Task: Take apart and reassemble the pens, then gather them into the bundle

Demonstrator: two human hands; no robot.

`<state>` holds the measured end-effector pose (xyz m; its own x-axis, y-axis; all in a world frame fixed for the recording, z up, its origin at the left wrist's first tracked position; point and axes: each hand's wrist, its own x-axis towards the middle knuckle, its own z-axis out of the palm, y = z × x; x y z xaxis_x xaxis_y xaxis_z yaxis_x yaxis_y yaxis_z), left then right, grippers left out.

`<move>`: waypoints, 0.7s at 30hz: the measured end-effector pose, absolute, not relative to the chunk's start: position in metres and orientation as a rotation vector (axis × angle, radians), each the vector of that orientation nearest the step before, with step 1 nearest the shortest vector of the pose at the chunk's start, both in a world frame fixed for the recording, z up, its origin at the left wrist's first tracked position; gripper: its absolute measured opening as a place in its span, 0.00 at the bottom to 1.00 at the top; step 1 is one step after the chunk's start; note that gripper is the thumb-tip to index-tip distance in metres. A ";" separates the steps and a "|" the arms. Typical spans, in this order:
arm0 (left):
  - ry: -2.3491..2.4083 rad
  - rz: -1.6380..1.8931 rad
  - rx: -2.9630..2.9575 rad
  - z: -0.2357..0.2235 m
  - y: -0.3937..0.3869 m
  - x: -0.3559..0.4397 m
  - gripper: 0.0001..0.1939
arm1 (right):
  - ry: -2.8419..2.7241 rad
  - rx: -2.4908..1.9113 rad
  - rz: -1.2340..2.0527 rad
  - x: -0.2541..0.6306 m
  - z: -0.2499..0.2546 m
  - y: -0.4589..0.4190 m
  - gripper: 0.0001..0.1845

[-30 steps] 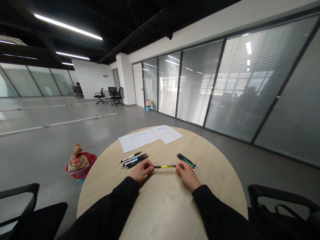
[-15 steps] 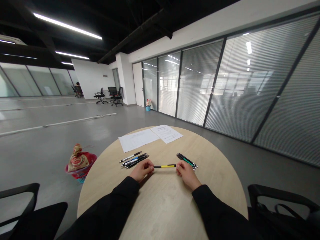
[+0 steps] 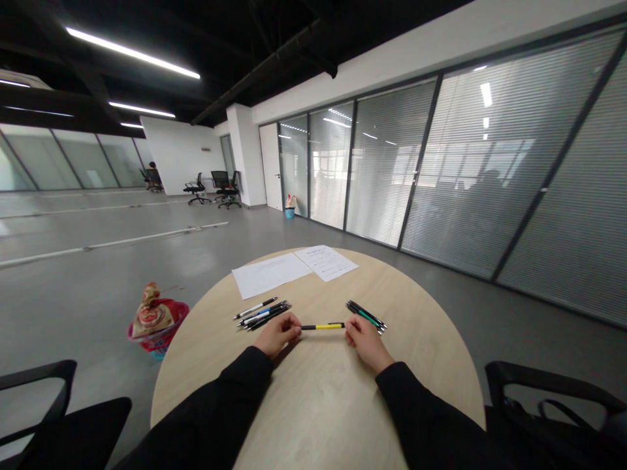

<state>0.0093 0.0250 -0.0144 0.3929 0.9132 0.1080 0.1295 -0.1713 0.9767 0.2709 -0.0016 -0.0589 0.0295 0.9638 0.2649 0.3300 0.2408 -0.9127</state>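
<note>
A yellow and black mechanical pencil (image 3: 322, 326) lies level just above the round wooden table (image 3: 318, 398), held at its ends between my hands. My left hand (image 3: 277, 334) pinches one end with its fingertips, and my right hand (image 3: 367, 343) holds the other. Left of the yellow pencil lies a loose group of several black, blue and white pens (image 3: 262, 314). A smaller bundle of dark pens with a green one (image 3: 365, 315) sits just beyond my right hand.
Two white paper sheets (image 3: 271, 275) (image 3: 326, 262) lie at the table's far edge. A red basket with a bag (image 3: 157, 323) stands on the floor to the left. Black chair arms (image 3: 39, 385) (image 3: 533, 385) flank me. Glass partitions with blinds (image 3: 421, 170) run along the right.
The head view has shifted very slightly. My hands and the yellow pencil keep the same hold and position.
</note>
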 end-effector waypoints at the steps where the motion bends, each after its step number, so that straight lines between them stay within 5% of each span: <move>1: 0.949 0.926 1.595 -0.015 0.025 0.009 0.16 | -1.500 -1.275 0.786 0.271 -0.059 -0.002 0.13; 21: 0.940 0.943 1.591 -0.015 0.025 0.009 0.16 | -1.504 -1.273 0.798 0.271 -0.061 0.000 0.15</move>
